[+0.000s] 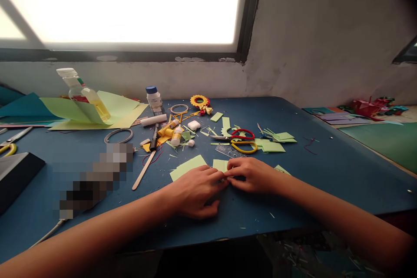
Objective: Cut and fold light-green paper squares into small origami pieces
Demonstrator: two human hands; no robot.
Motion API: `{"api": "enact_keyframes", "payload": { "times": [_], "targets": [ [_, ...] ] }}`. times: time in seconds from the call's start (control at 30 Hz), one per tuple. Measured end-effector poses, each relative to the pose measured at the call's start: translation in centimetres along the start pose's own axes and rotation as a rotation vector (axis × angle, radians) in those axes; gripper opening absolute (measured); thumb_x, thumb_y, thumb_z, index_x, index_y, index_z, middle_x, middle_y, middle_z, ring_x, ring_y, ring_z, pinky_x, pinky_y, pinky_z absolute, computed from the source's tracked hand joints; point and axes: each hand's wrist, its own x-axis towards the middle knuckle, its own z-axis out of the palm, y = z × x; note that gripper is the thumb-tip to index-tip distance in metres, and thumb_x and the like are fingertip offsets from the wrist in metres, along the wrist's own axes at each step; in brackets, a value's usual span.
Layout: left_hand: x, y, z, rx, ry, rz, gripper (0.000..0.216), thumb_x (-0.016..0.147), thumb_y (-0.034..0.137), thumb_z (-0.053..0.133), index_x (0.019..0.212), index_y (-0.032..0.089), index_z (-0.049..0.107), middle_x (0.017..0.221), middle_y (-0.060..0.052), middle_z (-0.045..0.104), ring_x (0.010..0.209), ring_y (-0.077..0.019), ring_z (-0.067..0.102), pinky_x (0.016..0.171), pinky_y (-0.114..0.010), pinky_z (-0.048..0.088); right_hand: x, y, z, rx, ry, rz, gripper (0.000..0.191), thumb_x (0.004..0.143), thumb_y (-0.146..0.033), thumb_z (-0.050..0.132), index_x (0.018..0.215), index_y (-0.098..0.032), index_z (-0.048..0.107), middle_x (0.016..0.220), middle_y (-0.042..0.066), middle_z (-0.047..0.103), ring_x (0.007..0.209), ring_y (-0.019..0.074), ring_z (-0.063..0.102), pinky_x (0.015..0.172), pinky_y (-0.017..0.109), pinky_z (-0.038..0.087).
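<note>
A small piece of light green paper (220, 164) lies on the table under my fingertips. My left hand (197, 192) presses on its near edge with stretched fingers, the thumb apart from them. My right hand (252, 174) pinches the same paper at its right side, with thumb and index finger bent together. The two hands' fingertips meet and hide part of the paper. Beside my left hand lie larger green sheets (187, 167). Just beyond my right hand are scissors with red and yellow handles (243, 147) and a clear ruler (228, 151).
Cut green pieces (272, 144) lie right of the scissors. Behind are a glue bottle (176, 136), a black marker (154, 138), a white case (194, 125) and a blue-capped bottle (154, 100). A wooden stick (143, 170) lies left. The blue table's front edge is near my forearms.
</note>
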Motion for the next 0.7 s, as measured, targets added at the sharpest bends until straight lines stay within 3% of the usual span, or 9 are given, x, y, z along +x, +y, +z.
{"api": "enact_keyframes", "payload": {
  "times": [0.23, 0.53, 0.7],
  "targets": [
    [-0.5, -0.2, 0.9, -0.063, 0.036, -0.025, 0.049, 0.081, 0.033, 0.048, 0.126, 0.015, 0.047, 0.106, -0.012, 0.058, 0.097, -0.0251, 0.056, 0.087, -0.037, 0.046, -0.5, 1.4, 1.1, 0.259, 0.179, 0.076, 0.015, 0.082, -0.022, 0.06, 0.085, -0.015, 0.072, 0.083, 0.006, 0.062, 0.068, 0.0126, 0.058, 0.063, 0.024, 0.046],
    [-0.7, -0.2, 1.3, -0.096, 0.112, -0.065, 0.049, 0.079, 0.037, 0.05, 0.123, 0.016, 0.051, 0.119, -0.011, 0.057, 0.107, -0.0267, 0.054, 0.094, -0.041, 0.042, -0.8, 1.5, 1.5, 0.174, 0.185, 0.044, 0.02, 0.085, -0.023, 0.056, 0.093, -0.017, 0.073, 0.085, 0.007, 0.061, 0.071, 0.0135, 0.058, 0.064, 0.025, 0.046],
    [-0.7, -0.4, 1.4, -0.124, 0.123, -0.048, 0.051, 0.079, 0.036, 0.05, 0.125, 0.015, 0.051, 0.123, -0.011, 0.056, 0.112, -0.0255, 0.053, 0.096, -0.037, 0.042, -0.8, 1.5, 1.5, 0.139, 0.169, 0.03, 0.022, 0.087, -0.023, 0.053, 0.093, -0.018, 0.074, 0.084, 0.006, 0.06, 0.069, 0.0135, 0.058, 0.063, 0.025, 0.045]
  ]
}}
